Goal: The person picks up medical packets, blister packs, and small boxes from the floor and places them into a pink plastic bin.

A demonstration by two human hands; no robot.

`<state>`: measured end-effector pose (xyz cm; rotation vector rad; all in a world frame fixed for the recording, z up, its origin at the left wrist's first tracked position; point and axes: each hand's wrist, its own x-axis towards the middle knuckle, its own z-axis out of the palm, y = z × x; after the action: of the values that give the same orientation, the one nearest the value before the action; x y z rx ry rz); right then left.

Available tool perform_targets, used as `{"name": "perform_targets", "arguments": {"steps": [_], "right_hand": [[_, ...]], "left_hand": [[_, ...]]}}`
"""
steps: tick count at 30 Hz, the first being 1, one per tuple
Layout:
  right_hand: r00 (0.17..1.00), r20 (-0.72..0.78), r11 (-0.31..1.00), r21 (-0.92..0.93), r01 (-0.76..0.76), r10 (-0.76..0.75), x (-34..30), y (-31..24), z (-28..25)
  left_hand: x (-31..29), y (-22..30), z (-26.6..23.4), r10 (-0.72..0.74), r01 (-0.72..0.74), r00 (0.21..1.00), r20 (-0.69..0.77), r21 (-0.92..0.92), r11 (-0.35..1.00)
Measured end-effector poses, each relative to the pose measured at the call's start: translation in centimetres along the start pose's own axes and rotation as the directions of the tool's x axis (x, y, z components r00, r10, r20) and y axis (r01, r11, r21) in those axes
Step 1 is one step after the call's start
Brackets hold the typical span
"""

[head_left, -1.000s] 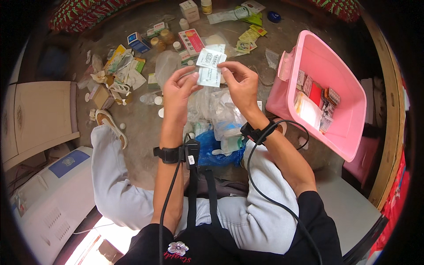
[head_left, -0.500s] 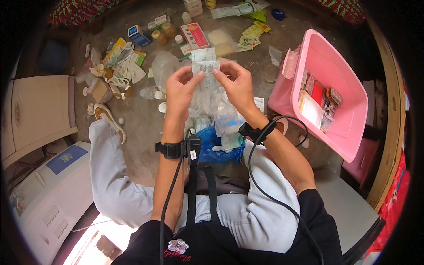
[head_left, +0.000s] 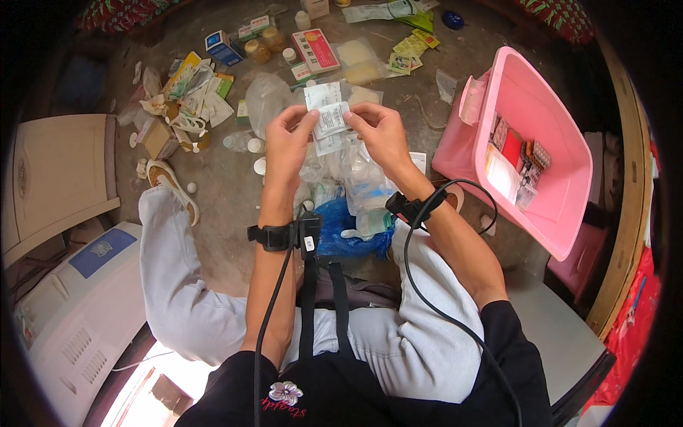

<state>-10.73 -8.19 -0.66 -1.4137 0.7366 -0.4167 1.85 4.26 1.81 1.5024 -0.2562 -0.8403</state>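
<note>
A white printed packet [head_left: 331,119], which looks like a strip of small sachets, is stretched between my two hands above the littered floor. My left hand [head_left: 286,146] pinches its left edge between thumb and fingers. On the opposite edge, my right hand [head_left: 384,139] pinches it the same way. One section extends beyond my fingertips and another hangs below them. Under my hands lie clear plastic bags [head_left: 359,171] and a crumpled blue plastic bag [head_left: 334,224]. White-capped bottles [head_left: 256,145] are beside my left wrist.
A pink plastic bin [head_left: 551,135] on the right holds blister packs and boxes. Medicine boxes [head_left: 316,51], jars [head_left: 272,37] and yellow-green sachets [head_left: 407,53] spread across the far floor. Opened wrappers [head_left: 213,99] are heaped at left. A white cabinet [head_left: 64,178] stands on the left side.
The packet now faces up more fully, its far section spread flatter and its lower section showing more. Both hands keep their pinch, and the view has shifted slightly.
</note>
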Motion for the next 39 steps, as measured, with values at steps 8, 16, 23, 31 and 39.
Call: {"name": "perform_targets", "arguments": {"steps": [8,16,23,31,39], "right_hand": [[0.983,-0.032,0.946,-0.281,0.162,-0.179,0.1,-0.6,-0.8],[0.984,-0.171,0.995,0.095,-0.030,0.046,0.5,-0.2,-0.6],[0.997,0.020,0.989,0.126,-0.081,0.080,0.3,-1.5,0.0],[0.968,-0.240,0.996,0.047,0.081,-0.068,0.8,-0.3,-0.3],[0.954,-0.113,0.948,-0.189,0.255,-0.279,-5.3,-17.6,-14.7]], "left_hand": [[-0.2,0.4,0.1,0.090,-0.099,0.994,0.062,0.155,0.983],[-0.6,0.4,0.5,0.029,-0.037,0.991,0.132,0.057,0.998],[-0.7,0.9,-0.3,0.059,-0.062,0.994,0.089,0.033,0.998],[0.4,-1.0,-0.4,0.104,-0.098,0.993,-0.062,0.085,0.991],[0.3,-0.4,-2.4,0.143,-0.143,0.990,-0.022,-0.025,0.989]]}}
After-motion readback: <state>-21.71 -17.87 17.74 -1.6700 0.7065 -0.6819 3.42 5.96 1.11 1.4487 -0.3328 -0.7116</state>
